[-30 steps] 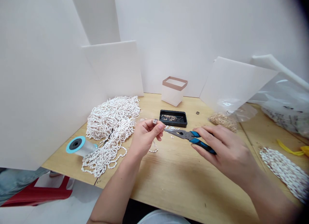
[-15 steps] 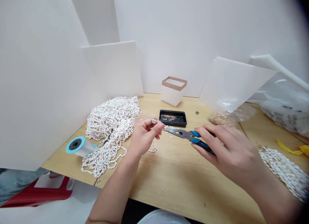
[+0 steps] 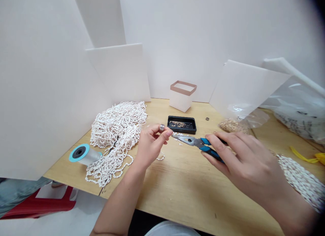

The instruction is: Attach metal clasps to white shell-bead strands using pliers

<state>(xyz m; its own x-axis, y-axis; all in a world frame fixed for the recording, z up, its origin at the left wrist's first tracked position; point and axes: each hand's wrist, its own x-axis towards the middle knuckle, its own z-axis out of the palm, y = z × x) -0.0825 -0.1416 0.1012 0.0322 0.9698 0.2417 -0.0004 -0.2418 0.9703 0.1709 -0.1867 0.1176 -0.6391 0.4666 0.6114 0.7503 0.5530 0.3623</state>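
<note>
R hand point(image 3: 250, 165) gripping blue-handled needle-nose pliers point(image 3: 196, 142), tips just beside L hand point(image 3: 152, 144), L pinched narrow, held item unclear

Blue-handled needle-nose pliers point(image 3: 195, 142) gripped in the right hand point(image 3: 246, 165), tips just beside the left hand point(image 3: 152, 144).

The person wore a broad ridged silver ring point(image 3: 161, 127) on a finger of the left hand point(image 3: 151, 144); a pale shirt point(image 3: 172, 229) showed at six o'clock, and both forearms point(image 3: 119, 202) were bare.
</note>
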